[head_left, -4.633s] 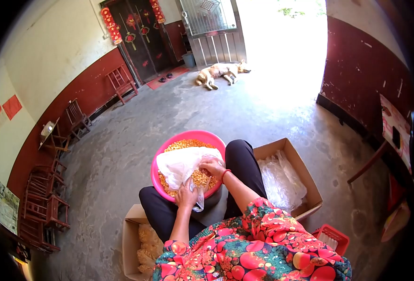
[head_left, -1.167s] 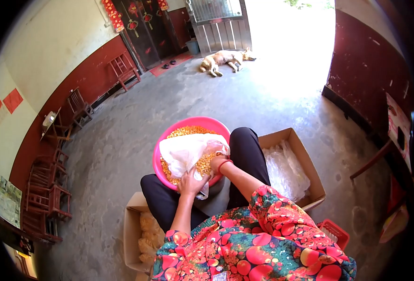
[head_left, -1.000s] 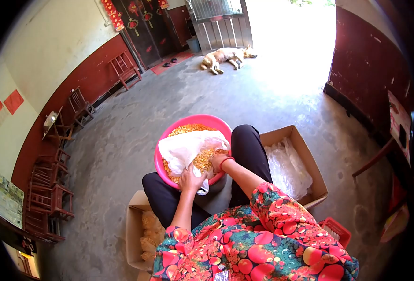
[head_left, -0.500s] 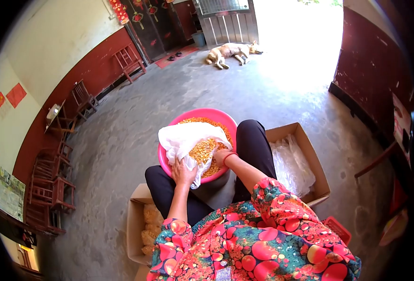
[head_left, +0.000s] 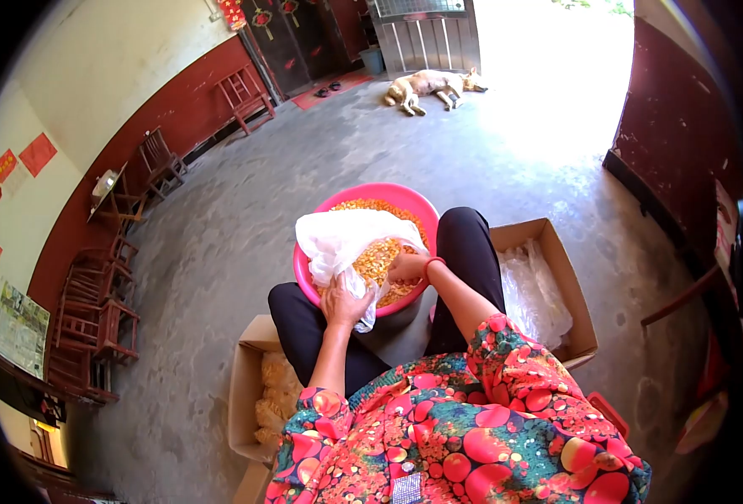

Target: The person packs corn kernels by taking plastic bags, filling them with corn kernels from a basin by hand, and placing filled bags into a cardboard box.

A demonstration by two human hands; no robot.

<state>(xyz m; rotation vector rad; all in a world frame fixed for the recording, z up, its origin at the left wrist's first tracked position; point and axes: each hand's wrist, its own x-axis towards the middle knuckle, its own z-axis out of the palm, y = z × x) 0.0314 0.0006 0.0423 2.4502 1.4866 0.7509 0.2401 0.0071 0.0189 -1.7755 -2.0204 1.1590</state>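
Note:
A pink basin (head_left: 302,273) between my knees holds yellow-orange corn kernels (head_left: 376,259). A white plastic bag (head_left: 338,233) lies over part of the kernels. My left hand (head_left: 343,304) grips the bag's near edge at the front of the basin. My right hand (head_left: 406,269), with a red bracelet at its wrist, is over the kernels on the basin's right side. Its fingers are drawn together; what they hold, if anything, is too small to make out.
An open carton (head_left: 586,323) of clear plastic bags stands to the right, another carton (head_left: 241,395) with yellow-filled bags to the left. A dog (head_left: 430,86) lies by the doorway. Wooden chairs (head_left: 94,328) line the left wall. A red basket (head_left: 608,413) is partly hidden by my sleeve.
My right hand has lifted from down among the kernels to just above them. My left hand stays at the bag's edge, and more kernels show beside the bag. The camera view has shifted.

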